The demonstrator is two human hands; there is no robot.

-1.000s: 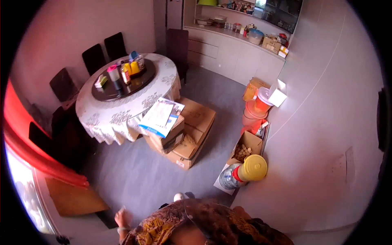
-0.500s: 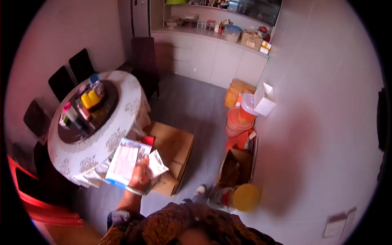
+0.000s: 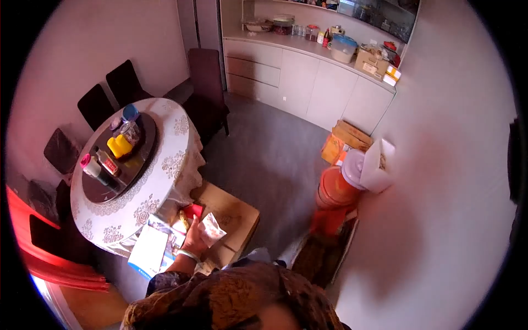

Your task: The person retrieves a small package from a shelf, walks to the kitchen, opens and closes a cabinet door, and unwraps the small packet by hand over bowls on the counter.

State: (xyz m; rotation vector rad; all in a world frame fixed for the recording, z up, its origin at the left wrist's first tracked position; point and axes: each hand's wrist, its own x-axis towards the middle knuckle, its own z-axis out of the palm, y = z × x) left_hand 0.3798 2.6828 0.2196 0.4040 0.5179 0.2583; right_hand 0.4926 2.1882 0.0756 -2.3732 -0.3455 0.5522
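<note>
My left hand (image 3: 193, 241), with a pale bracelet at the wrist, reaches in low over the cardboard box (image 3: 234, 212). Its fingers are closed on a small whitish plastic packet (image 3: 212, 229), which sticks out to the right. Left of the hand is a printed sheet (image 3: 149, 250) with a blue edge, strongly lit; whether the hand touches it I cannot tell. A gold-coloured item (image 3: 183, 220) and a red piece (image 3: 192, 211) show just beyond my fingers. My right hand is out of view.
At left stands a round table (image 3: 173, 159) with a patterned cloth, bottles and yellow items on its turntable. Dark chairs (image 3: 206, 88) surround it. Orange buckets (image 3: 333, 188), a white box (image 3: 378, 165) and cartons line the right wall. A cabinet (image 3: 300, 77) spans the back.
The view has shifted. The sheet is lower and farther left of my hand, and the gold-coloured item now shows. The packet has stayed beside the hand.
</note>
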